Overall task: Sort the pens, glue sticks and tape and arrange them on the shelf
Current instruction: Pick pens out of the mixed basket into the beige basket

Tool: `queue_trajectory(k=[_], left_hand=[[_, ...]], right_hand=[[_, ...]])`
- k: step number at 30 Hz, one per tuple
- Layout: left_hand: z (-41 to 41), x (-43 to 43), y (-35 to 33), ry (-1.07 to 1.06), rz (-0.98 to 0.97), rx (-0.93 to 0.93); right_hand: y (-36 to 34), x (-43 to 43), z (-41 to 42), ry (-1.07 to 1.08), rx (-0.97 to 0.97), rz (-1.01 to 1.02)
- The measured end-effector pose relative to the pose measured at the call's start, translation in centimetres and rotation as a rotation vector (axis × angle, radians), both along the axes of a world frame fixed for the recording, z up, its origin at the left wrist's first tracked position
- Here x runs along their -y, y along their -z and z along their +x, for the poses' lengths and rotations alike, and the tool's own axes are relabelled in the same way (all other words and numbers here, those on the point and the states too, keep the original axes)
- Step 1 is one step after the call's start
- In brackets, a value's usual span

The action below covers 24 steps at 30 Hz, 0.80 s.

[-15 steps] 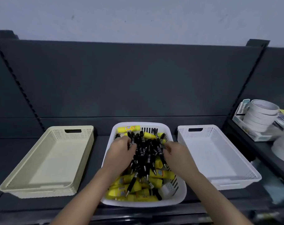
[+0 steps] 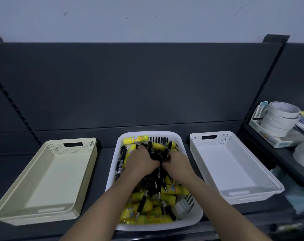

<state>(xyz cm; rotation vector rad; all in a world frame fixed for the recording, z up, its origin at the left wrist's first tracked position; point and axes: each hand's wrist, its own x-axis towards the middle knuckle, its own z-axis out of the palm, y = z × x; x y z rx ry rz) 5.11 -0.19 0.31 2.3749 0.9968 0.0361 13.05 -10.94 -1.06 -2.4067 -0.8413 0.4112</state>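
Our left grip [image 2: 141, 161] and right grip [image 2: 178, 164] press together, fingers curled round a bundle of black click pens [image 2: 157, 153] in the far half of the white slatted plastic basket [image 2: 113, 173]. Below them we see more pens mixed with yellow glue sticks [image 2: 175, 188]. A cream perforated plastic tray [image 2: 50, 180] sits left of the basket and a white perforated plastic tray [image 2: 234, 171] sits right, all on the dark shelf [image 2: 104, 164]. Stacked white tape rolls [image 2: 278, 119] stand far right.

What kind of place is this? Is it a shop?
Probably a stationery shop or stockroom, though I can't be sure. There's a dark grey metal display shelf with slotted uprights, a white plastic basket full of black pens and yellow glue sticks, and a stack of white tape rolls nearby.
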Motion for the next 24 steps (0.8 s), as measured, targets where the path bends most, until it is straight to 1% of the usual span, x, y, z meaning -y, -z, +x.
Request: queue_trajectory(k=[3,7,10,12,14,15,17,19,21,23,24], left_hand=[[0.2,0.1,-0.2,-0.018,-0.08,0.035],[0.1,0.0,0.0,-0.025,-0.134,0.075],[0.1,-0.6,0.3,-0.092,-0.187,0.182],[-0.1,-1.3,0.7,-0.166,-0.281,0.293],[-0.5,-2.0,0.9,-0.216,-0.374,0.406],[-0.8,-2.3,1.0,-0.214,-0.37,0.423],[-1.5,-2.7,1.0,-0.187,-0.365,0.425],[-2.4,-2.7,1.0,-0.172,-0.429,0.428],[-3.1,-2.8,1.2,-0.175,-0.481,0.431],[-3.7,-3.0,1.5,-0.195,-0.559,0.445],[-3.8,-3.0,1.5,-0.213,-0.613,0.457]], right_hand=[[-0.1,0.5,0.0,0.013,-0.017,0.026],[-0.4,1.1,-0.1,0.104,-0.083,0.134],[-0.4,1.2,-0.2,0.125,-0.135,0.195],[-0.5,0.9,-0.2,0.12,-0.161,0.199],[-0.6,0.6,-0.1,0.107,-0.162,0.17],[-0.7,0.5,-0.2,0.088,-0.145,0.139],[-0.8,0.1,-0.7,0.029,-0.066,0.05],[-0.7,-0.2,-1.5,-0.027,0.05,-0.035],[-0.6,-0.5,-2.4,-0.056,0.133,-0.069],[-0.6,-0.8,-2.7,-0.053,0.131,-0.065],[-0.8,-0.8,-2.6,-0.034,0.093,-0.058]])
